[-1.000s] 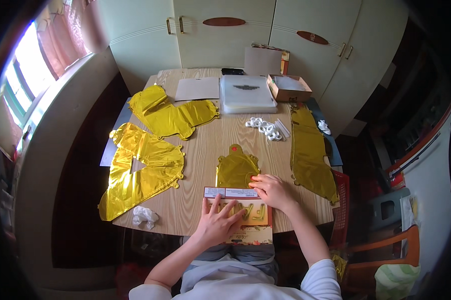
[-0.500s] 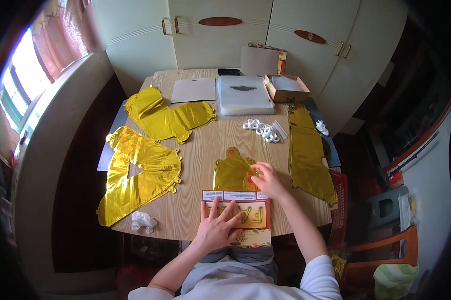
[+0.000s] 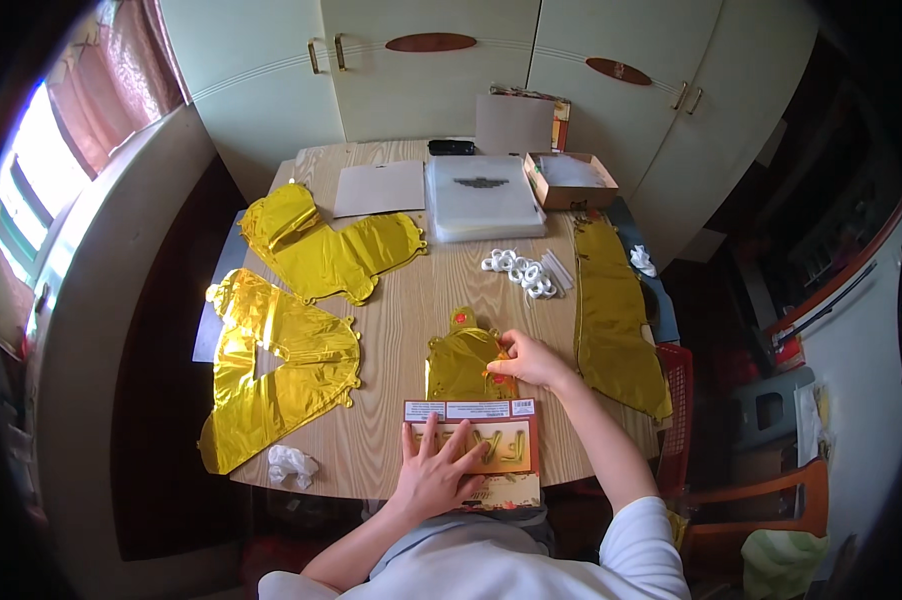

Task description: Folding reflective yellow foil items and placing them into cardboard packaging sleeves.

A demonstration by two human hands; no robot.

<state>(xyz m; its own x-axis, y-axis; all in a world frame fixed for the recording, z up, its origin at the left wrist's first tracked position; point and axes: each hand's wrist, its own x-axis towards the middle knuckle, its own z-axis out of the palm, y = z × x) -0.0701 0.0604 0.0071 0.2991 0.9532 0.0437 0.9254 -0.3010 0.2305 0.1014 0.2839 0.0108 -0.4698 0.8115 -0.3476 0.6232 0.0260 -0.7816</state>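
From where I stand, the person's left hand [image 3: 434, 468] lies palm down with fingers spread on a printed card [image 3: 509, 452] at the near edge of the wooden table [image 3: 396, 340], pressing on it but gripping nothing. Just beyond that card is the small gold foil piece [image 3: 458, 366], a red spot on its top tab and another by its right edge. The right hand [image 3: 529, 361] has that right edge pinched between thumb and fingertips. Off to the left of the card lie a creased gold foil shape [image 3: 306, 362] and, farther beyond it, a second gold foil shape [image 3: 321, 252]; a crumpled white tissue [image 3: 291, 464] sits left of the card too. To its right and farther off is a long gold foil strip [image 3: 616, 325]. Well beyond the card I see white rings [image 3: 524, 275], then a stack of clear sleeves [image 3: 484, 205] with an open box [image 3: 571, 184] beside it.
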